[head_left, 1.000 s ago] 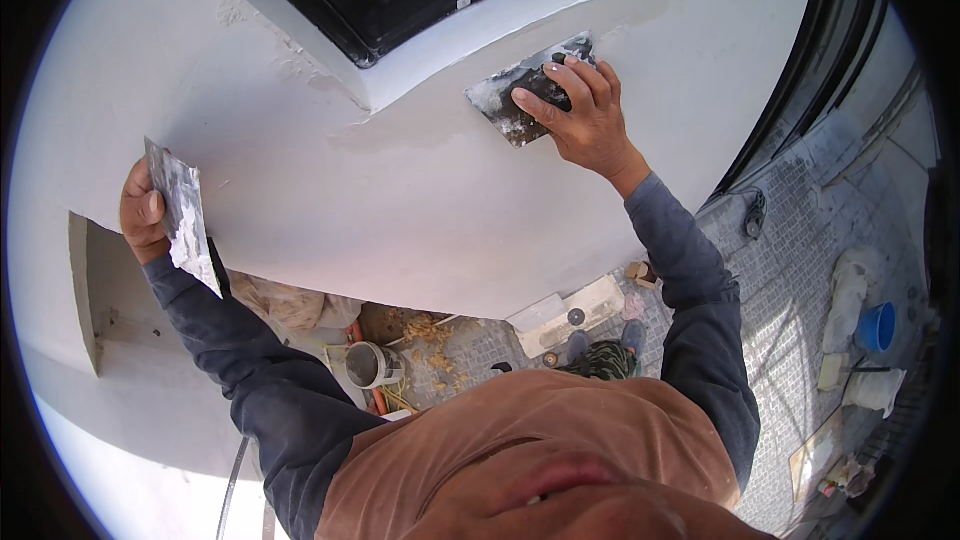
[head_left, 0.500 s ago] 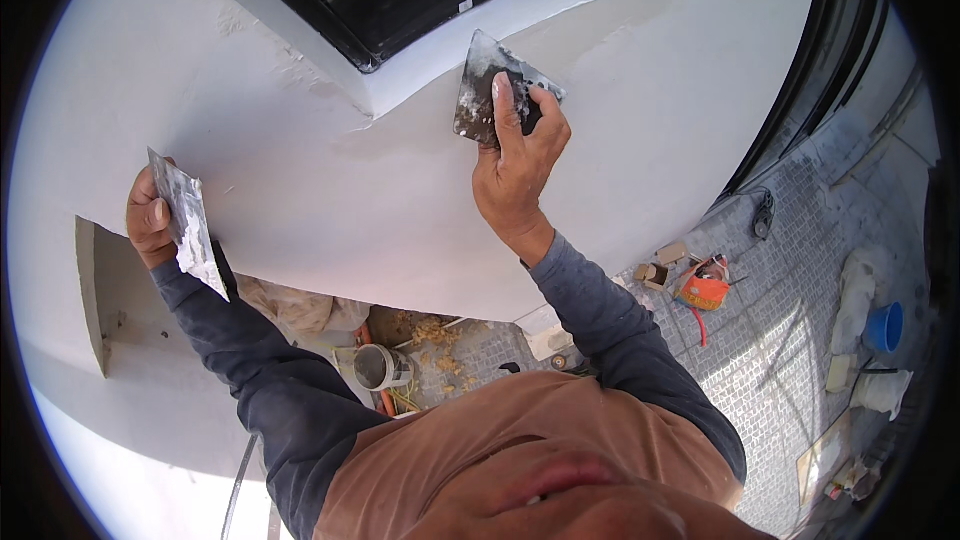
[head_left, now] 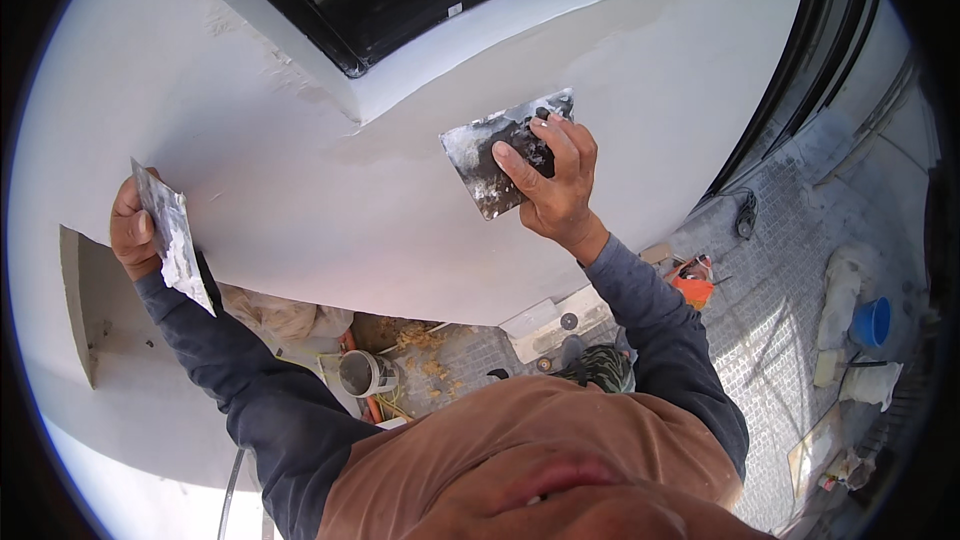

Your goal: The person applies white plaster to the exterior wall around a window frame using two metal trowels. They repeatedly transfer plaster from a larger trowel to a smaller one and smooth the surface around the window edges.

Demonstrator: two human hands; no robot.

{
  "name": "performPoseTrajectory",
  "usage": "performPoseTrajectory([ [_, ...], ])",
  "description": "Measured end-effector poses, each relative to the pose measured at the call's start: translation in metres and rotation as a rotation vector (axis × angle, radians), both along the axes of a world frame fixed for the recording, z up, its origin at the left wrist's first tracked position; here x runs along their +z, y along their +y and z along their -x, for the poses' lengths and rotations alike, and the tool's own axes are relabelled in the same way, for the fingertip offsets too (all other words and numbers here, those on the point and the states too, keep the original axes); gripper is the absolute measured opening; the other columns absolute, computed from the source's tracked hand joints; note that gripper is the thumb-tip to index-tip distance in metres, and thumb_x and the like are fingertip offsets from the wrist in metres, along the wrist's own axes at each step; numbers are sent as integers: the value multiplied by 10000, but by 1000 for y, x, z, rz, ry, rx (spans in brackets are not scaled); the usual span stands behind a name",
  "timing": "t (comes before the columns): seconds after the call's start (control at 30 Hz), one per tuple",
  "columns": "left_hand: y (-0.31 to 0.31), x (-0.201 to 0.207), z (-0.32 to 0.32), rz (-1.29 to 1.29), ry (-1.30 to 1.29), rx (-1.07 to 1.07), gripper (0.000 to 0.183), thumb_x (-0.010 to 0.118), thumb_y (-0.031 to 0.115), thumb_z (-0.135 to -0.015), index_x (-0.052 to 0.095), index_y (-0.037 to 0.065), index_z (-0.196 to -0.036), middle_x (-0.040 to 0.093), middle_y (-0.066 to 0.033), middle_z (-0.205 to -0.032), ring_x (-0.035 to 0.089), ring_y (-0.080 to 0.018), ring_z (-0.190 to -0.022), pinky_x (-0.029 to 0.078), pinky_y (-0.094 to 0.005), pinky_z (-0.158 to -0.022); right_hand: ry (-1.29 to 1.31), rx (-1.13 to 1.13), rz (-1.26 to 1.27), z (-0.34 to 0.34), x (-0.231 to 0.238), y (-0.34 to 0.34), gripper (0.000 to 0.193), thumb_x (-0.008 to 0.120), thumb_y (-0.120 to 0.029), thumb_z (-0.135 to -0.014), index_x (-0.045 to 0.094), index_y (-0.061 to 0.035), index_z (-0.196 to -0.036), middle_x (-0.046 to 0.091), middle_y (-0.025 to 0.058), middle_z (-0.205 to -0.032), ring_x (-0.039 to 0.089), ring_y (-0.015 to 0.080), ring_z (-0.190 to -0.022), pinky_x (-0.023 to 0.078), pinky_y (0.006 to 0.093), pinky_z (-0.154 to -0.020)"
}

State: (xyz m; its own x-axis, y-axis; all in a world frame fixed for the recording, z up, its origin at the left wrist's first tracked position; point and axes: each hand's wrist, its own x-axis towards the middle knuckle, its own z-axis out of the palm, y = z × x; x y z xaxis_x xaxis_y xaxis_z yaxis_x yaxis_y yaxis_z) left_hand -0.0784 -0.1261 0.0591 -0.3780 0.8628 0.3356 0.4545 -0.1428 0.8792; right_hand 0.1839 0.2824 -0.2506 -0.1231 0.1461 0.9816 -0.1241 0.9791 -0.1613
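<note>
In my right hand (head_left: 566, 195) is a wide, flat plaster scraper (head_left: 482, 168), smeared with white and dark patches. Thumb and fingers press on its back, and it lies against or very near the white wall (head_left: 350, 220), below the black-framed window (head_left: 420, 5). My left hand (head_left: 133, 230) grips a second scraper (head_left: 170, 225) by one edge, away from the wall's middle. White plaster is heaped along the lower part of that blade. A slightly darker, fresh-looking band of plaster runs beneath the window ledge (head_left: 500, 35).
A square recess (head_left: 115, 305) opens in the wall at the left. Below stand a dirty bucket (head_left: 362, 376) and crumpled sheeting (head_left: 280, 315). On the paved floor (head_left: 750, 340) at right are an orange bag (head_left: 692, 288), a blue bucket (head_left: 871, 322) and white sacks (head_left: 843, 285).
My right hand has moved the scraper down and a little right, away from the window ledge, turning it. My left hand, still holding its plaster-loaded scraper, sits slightly lower and further left in view.
</note>
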Motion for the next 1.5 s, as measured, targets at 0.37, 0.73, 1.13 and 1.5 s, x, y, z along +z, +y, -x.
performPoseTrajectory([
  [0.37, -11, -4, 11, -31, -44, 54, 725, 861, 300, -803, 557, -66, -1350, 678, -65, -1029, 664, -168, -866, 528, -269, -768, -34, -187, -254, 22, 29, 119, 644, 716, -59, -815, 650, -356, -1382, 518, 36, -1347, 442, 269, -1299, 340, 488, -1131],
  [0.73, -8, 1, 13, 28, -6, -54, 616, 842, 287, -833, 595, -45, -1289, 669, -61, -1034, 664, -161, -877, 523, -275, -753, -16, -203, -30, -15, -18, 73, 589, 656, -59, -827, 651, -209, -1396, 594, 81, -1267, 531, 298, -1235, 374, 489, -1087],
  [1.13, 1, 5, 3, 45, -13, -101, 540, 799, 266, -872, 600, -57, -1257, 672, -68, -992, 668, -172, -856, 543, -294, -774, 63, -151, 377, 45, 19, -19, 737, 611, 66, -741, 589, -119, -1454, 544, 147, -1298, 500, 331, -1152, 346, 464, -973],
  [1.5, 4, -7, 2, -216, -257, -115, 591, 729, 153, -931, 495, -103, -1410, 716, -154, -1196, 730, -193, -990, 578, -270, -888, -44, 537, 387, -7, 8, -134, 656, 603, 35, -739, 634, -89, -1382, 598, 143, -1252, 570, 322, -1080, 424, 441, -908],
])
